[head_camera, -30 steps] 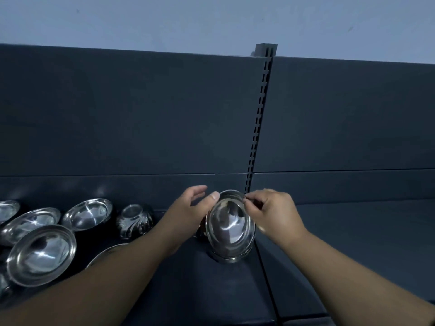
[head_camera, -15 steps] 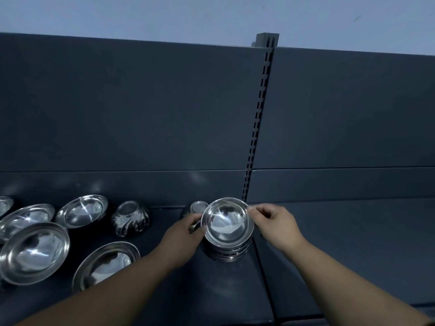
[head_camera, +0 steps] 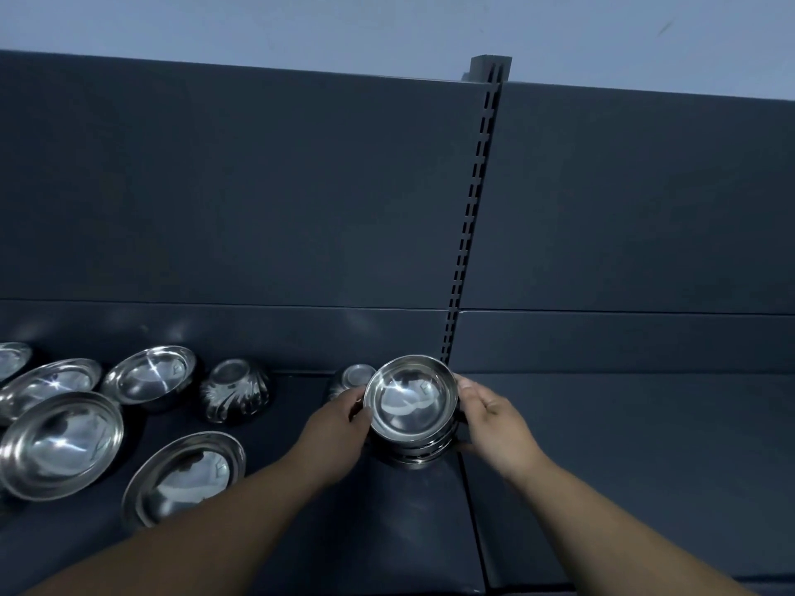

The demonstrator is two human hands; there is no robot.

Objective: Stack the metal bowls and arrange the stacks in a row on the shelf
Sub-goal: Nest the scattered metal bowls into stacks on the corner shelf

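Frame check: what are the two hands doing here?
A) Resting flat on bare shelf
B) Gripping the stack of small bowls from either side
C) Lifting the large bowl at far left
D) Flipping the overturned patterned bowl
B: the left hand and right hand curl around opposite sides of the stack of small bowls.

Loose bowls [head_camera: 60, 443] crowding left, upturned bowl [head_camera: 357, 375] behind stack [head_camera: 412, 406] — bare shelf [head_camera: 623, 445] right

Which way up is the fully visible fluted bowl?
Upside down: the fluted bowl shows its flat base on top and its patterned outer wall, with the rim down on the shelf.
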